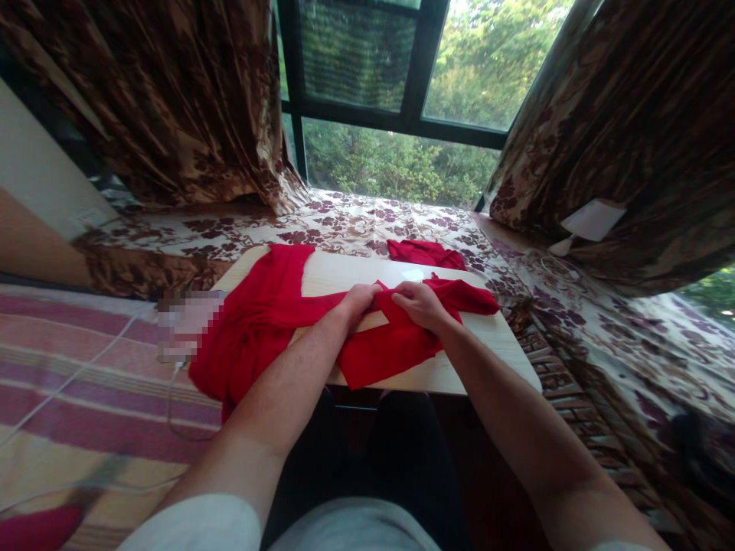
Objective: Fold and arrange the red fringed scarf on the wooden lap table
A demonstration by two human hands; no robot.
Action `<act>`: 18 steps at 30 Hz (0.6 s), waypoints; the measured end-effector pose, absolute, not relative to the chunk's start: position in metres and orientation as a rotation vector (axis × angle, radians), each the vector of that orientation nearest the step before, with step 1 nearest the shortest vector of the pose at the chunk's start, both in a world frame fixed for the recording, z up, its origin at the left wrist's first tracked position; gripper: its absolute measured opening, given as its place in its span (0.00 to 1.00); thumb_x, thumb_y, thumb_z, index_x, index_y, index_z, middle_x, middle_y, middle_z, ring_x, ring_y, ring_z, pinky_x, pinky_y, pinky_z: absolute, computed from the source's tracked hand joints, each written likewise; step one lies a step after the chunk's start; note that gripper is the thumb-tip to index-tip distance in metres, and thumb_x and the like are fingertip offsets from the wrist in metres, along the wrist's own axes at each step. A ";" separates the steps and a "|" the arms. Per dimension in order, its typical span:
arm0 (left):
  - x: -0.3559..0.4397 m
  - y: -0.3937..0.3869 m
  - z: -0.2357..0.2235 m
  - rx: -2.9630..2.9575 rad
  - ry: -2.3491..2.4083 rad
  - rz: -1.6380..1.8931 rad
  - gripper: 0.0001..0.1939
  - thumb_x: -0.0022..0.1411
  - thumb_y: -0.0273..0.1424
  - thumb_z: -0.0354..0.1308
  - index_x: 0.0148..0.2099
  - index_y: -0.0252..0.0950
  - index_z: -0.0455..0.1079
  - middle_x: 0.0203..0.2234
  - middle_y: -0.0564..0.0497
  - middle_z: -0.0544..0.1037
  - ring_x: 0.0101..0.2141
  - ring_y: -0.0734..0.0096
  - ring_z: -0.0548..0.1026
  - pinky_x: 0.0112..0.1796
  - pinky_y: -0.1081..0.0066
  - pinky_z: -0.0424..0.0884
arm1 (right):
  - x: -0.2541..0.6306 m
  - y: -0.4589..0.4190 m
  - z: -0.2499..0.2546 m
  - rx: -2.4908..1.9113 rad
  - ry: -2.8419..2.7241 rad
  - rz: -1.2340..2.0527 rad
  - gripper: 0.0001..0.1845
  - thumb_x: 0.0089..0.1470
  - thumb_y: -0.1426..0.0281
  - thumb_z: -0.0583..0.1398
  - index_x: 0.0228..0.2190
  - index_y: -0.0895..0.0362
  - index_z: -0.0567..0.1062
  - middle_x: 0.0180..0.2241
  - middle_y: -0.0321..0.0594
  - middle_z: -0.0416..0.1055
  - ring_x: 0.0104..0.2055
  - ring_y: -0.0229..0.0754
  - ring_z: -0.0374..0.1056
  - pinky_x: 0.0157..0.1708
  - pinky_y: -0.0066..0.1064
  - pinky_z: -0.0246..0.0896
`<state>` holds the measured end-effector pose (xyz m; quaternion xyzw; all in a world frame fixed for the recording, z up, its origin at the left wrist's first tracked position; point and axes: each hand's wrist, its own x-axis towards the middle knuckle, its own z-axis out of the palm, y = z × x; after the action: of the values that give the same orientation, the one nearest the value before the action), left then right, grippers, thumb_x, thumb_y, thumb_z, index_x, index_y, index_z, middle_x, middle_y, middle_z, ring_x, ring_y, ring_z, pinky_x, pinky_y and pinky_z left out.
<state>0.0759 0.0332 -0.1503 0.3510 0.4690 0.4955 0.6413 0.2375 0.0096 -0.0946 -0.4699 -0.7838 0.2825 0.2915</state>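
A large red cloth [264,321] lies spread over a small light wooden table [344,272] and hangs off its left and front edges. My left hand [359,300] is closed, gripping a fold of the cloth near the table's middle. Right beside it, my right hand [422,302] pinches the same cloth, fingers curled on the fabric. The two hands almost touch. A second, smaller folded red cloth [425,252] rests at the table's far right corner.
A striped pink blanket [74,383] with a white cable [172,390] lies to the left. Floral brown bedding [356,222] stretches beyond the table to a window [396,92], flanked by brown patterned curtains [189,99]. A white paper [591,218] sits at right.
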 end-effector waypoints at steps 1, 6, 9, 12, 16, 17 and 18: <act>0.076 0.034 -0.151 0.796 1.079 1.133 0.07 0.47 0.29 0.64 0.23 0.33 0.69 0.16 0.52 0.72 0.20 0.72 0.69 0.26 0.70 0.65 | 0.239 0.010 -0.094 -1.286 -2.048 0.770 0.11 0.54 0.65 0.58 0.31 0.60 0.77 0.26 0.35 0.73 0.28 0.36 0.65 0.29 0.25 0.59; 0.075 0.038 -0.153 0.781 1.126 1.146 0.07 0.50 0.30 0.62 0.24 0.33 0.70 0.18 0.50 0.73 0.22 0.71 0.71 0.28 0.70 0.69 | 0.248 0.004 -0.089 -1.424 -2.164 0.818 0.08 0.50 0.71 0.59 0.32 0.58 0.77 0.27 0.35 0.75 0.28 0.37 0.68 0.28 0.24 0.59; 0.075 0.040 -0.154 0.784 1.161 1.158 0.08 0.51 0.29 0.61 0.23 0.33 0.69 0.18 0.51 0.72 0.21 0.73 0.69 0.27 0.71 0.67 | 0.252 0.000 -0.082 -1.532 -2.371 0.558 0.09 0.48 0.75 0.58 0.31 0.57 0.78 0.28 0.37 0.76 0.30 0.39 0.69 0.29 0.25 0.58; 0.076 0.041 -0.155 0.787 1.200 1.166 0.09 0.52 0.27 0.60 0.22 0.34 0.68 0.16 0.52 0.70 0.19 0.76 0.67 0.25 0.73 0.66 | 0.255 -0.003 -0.076 -1.697 -2.450 0.218 0.14 0.50 0.75 0.57 0.36 0.56 0.80 0.34 0.43 0.79 0.35 0.44 0.72 0.31 0.28 0.59; 0.077 0.041 -0.154 0.795 1.230 1.173 0.08 0.52 0.27 0.60 0.22 0.34 0.68 0.15 0.54 0.69 0.18 0.77 0.66 0.25 0.74 0.66 | 0.262 -0.005 -0.069 -1.855 -2.579 -0.059 0.16 0.51 0.75 0.58 0.42 0.56 0.80 0.38 0.49 0.79 0.39 0.49 0.75 0.34 0.31 0.62; 0.077 0.040 -0.154 0.796 1.234 1.177 0.08 0.52 0.27 0.60 0.22 0.34 0.68 0.15 0.54 0.69 0.19 0.77 0.67 0.25 0.74 0.66 | 0.265 -0.005 -0.067 -1.866 -2.609 -0.096 0.16 0.52 0.75 0.58 0.42 0.57 0.80 0.38 0.50 0.79 0.39 0.50 0.75 0.35 0.32 0.63; 0.077 0.040 -0.154 0.797 1.235 1.182 0.08 0.52 0.27 0.60 0.22 0.34 0.68 0.15 0.54 0.69 0.19 0.76 0.67 0.25 0.74 0.66 | 0.267 -0.006 -0.066 -1.872 -2.626 -0.127 0.15 0.52 0.75 0.58 0.42 0.57 0.80 0.38 0.50 0.79 0.39 0.51 0.75 0.35 0.33 0.63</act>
<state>0.0773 0.0403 -0.1543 0.3419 0.5301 0.5072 0.5872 0.2672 -0.0058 -0.0656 -0.5794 -0.8130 -0.0392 -0.0430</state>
